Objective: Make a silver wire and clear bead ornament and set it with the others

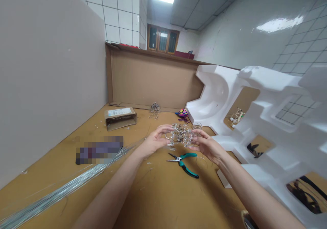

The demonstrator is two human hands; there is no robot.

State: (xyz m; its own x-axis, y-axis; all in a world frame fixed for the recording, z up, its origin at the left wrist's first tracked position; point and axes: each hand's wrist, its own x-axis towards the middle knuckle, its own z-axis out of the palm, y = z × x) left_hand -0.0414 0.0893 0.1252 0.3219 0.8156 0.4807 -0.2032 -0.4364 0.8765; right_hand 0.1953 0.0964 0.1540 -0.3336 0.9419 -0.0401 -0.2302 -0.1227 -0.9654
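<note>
My left hand (155, 141) and my right hand (206, 145) hold a tangled silver wire figure (180, 135) between them, above the brown table (158, 195). The fingers of both hands curl around its looped wire edges. Teal-handled pliers (184, 162) lie on the table just below the figure, between my forearms.
A bundle of straight silver wires (66, 186) runs from the lower left towards my left hand. A small cardboard box (120, 117), another wire figure (155, 109) and a pink toy (183, 113) sit farther back. White foam packing (268, 120) fills the right; a cardboard wall (153, 77) stands behind.
</note>
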